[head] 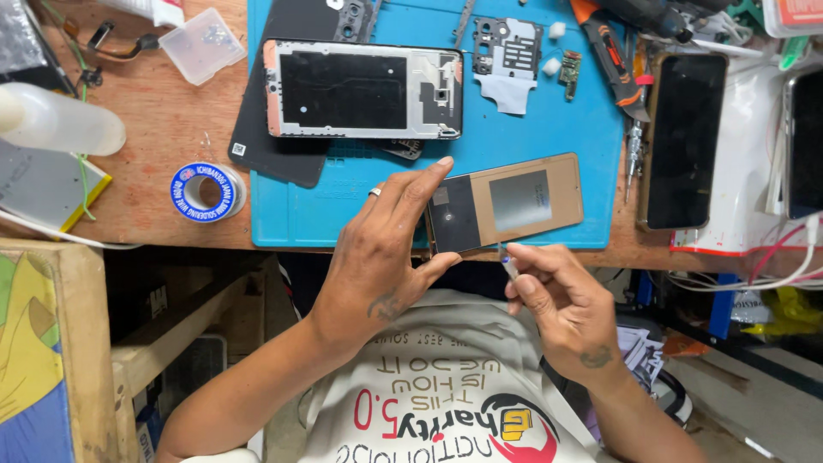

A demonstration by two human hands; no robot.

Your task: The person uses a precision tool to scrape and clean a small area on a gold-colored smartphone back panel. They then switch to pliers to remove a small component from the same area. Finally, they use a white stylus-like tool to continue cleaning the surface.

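Note:
My left hand grips the left end of a phone display panel, back side up, copper-brown with a grey patch, held just above the near edge of a blue work mat. My right hand pinches a thin clear-tipped tool whose tip is close to the panel's lower edge. A phone mid-frame with a black and silver inside lies on the mat farther back. A ring shows on a left-hand finger.
A solder wire spool, a white bottle and a clear plastic box sit on the wooden bench at left. A dark phone, an orange-handled tool and cables lie at right. Small circuit parts rest on the mat.

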